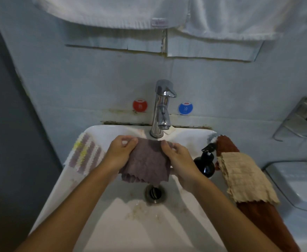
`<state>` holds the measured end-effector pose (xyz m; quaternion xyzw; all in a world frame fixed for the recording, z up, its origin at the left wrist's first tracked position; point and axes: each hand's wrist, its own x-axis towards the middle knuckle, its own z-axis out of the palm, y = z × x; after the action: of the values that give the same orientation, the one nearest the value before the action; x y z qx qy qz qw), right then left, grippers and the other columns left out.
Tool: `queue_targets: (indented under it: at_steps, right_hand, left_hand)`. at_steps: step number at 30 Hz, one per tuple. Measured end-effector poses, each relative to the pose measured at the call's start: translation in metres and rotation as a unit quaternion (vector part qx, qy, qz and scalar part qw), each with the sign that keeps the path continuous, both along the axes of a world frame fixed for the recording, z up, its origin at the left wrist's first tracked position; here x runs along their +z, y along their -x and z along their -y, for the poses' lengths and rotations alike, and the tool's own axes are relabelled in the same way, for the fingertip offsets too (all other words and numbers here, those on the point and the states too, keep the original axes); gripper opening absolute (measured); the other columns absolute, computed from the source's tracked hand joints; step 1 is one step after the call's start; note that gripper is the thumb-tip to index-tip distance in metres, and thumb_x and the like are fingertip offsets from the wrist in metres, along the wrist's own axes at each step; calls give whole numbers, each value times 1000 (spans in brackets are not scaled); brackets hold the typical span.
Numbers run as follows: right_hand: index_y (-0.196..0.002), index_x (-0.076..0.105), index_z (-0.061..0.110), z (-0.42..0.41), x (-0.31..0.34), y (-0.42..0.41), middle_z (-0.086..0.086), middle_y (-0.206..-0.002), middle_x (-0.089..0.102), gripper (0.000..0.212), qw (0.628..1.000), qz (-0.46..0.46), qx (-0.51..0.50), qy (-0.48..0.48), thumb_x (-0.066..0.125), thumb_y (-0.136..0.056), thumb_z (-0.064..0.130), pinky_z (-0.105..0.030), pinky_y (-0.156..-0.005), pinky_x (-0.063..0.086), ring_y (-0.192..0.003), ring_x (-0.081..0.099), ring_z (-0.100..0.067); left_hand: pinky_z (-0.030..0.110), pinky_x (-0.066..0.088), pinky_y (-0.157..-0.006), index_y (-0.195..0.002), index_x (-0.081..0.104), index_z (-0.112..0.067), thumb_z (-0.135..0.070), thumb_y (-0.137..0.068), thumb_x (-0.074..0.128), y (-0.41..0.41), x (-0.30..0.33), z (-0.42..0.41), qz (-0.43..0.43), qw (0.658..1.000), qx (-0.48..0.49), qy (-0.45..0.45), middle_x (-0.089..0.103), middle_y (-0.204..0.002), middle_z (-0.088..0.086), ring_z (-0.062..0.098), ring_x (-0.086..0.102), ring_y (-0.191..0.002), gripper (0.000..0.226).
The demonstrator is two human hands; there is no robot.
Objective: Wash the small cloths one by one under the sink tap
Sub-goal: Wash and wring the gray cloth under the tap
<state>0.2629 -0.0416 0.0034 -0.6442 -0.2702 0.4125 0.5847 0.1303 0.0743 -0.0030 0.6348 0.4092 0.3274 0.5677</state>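
Two hands held one purple cloth [146, 160] by its upper edge, the left hand [121, 151] and right hand [179, 159] each pinching a corner, spreading it below the tap [161, 110], probably for rinsing. Left of the hands lay a striped cloth [84, 154]; right of them, a black pump bottle [205, 160] and beige cloth [243, 176] crowded the sink [112, 215] rim.

Head view, steeply down over sink [98, 224]

Dim bluish light, soft focus, wide-angle bending at edges.
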Motion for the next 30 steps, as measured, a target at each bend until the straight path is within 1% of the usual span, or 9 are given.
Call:
queue_targets:
  at_steps: [3,6,9,11,15,18,22,27,30]
  right_hand:
    - [-117,65,1,5,0,-6,-15,-109,75,31,994,-95,46,-35,73,-87,6,-39,-85,61,-101,72,-29]
    - [-114,66,2,7,2,-10,-15,-107,75,28,994,-91,35,-47,65,-87,-9,-33,-78,62,-95,73,-25]
    - [-116,62,9,7,0,-14,-14,-103,75,23,999,-11,22,-30,54,-98,-3,-29,-61,58,-88,73,-22]
    - [-114,59,11,7,-3,-14,-16,-102,74,18,998,49,28,-24,48,-102,3,-27,-58,55,-85,73,-23]
    - [-117,55,20,6,-5,-13,-17,-107,71,18,997,66,31,-27,42,-107,13,-37,-66,62,-91,73,-27]
    - [-125,54,20,6,-2,-15,-14,-106,74,22,997,17,36,-64,47,-105,15,-30,-66,59,-91,74,-24]
    - [-126,61,15,6,1,-18,-11,-114,73,30,987,-79,58,-130,56,-98,4,-35,-80,60,-103,71,-27]
    - [-74,69,11,1,-1,-16,-17,-97,70,39,988,-91,27,-122,44,-94,-11,-30,-70,57,-87,65,-27]
    - [-67,59,8,1,-3,-19,-11,-81,66,31,986,-127,22,-108,36,-84,-5,-33,-67,55,-83,60,-27]
  left_hand:
    - [28,58,-64,-107,68,3,-11,-93,62,6,5,0,57,979,-60,185,74,-93,17,25,73,-80,21]
    - [31,59,-59,-109,65,8,8,-89,55,8,6,-3,98,959,-92,249,72,-96,22,27,72,-75,22]
    - [34,55,-69,-108,60,-15,5,-96,49,5,-4,-4,27,994,-66,87,68,-100,13,25,66,-90,26]
    - [28,45,-63,-99,51,-22,-2,-100,44,5,-8,-4,-52,994,-69,-65,59,-90,6,18,56,-81,22]
    - [29,43,-65,-107,44,-23,-9,-102,40,1,-10,-4,-52,988,-70,-125,57,-95,10,19,55,-83,15]
    - [27,53,-63,-118,49,-23,-12,-102,47,1,-6,-4,13,999,-25,-32,66,-100,13,21,66,-86,19]
    - [28,56,-62,-114,63,-6,-8,-100,50,7,2,-7,90,992,-46,81,72,-102,17,24,70,-81,19]
    - [25,48,-49,-88,60,-6,17,-85,32,14,15,-12,137,974,-82,159,61,-79,19,27,60,-62,36]
    - [31,48,-56,-74,54,-3,-4,-78,33,15,15,-16,146,968,-71,192,57,-81,18,30,52,-69,21]
